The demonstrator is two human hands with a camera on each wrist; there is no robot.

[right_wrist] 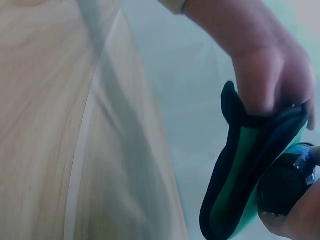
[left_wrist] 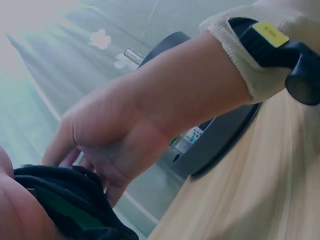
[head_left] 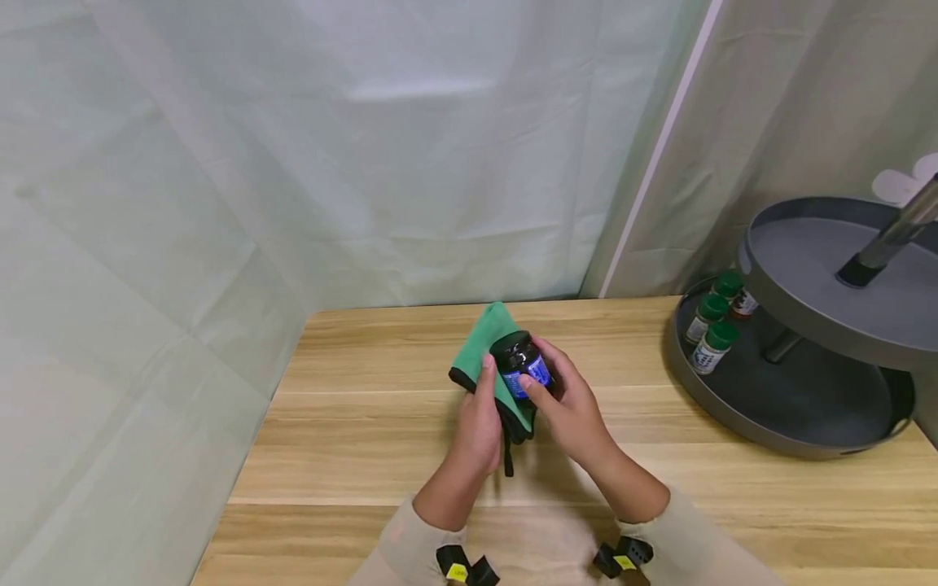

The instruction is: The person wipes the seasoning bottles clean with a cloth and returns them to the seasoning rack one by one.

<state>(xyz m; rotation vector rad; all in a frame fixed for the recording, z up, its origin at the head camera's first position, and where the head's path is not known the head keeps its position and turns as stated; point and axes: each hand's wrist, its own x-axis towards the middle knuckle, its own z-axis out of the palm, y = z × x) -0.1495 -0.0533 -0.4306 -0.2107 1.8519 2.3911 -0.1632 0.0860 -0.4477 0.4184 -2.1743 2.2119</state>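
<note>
My left hand [head_left: 479, 431] holds a folded green cloth [head_left: 479, 346] with black edging and a dangling black loop. Against the cloth, my right hand [head_left: 582, 415] grips a small dark jar [head_left: 517, 355] with a black lid and a blue label. The jar tilts, its lid pointing up and left, and the right thumb lies across the label. In the right wrist view, the jar [right_wrist: 284, 184] sits close against the side of the cloth [right_wrist: 245, 145]. The left wrist view shows the cloth's dark edge [left_wrist: 75, 187], with the jar hidden there.
A grey two-tier round tray [head_left: 777, 443] stands at the right of the wooden table [head_left: 330, 456]. Several green-capped bottles [head_left: 712, 348] are on its lower tier, at the left side. Pale curtains [head_left: 440, 163] hang behind the table and along its left.
</note>
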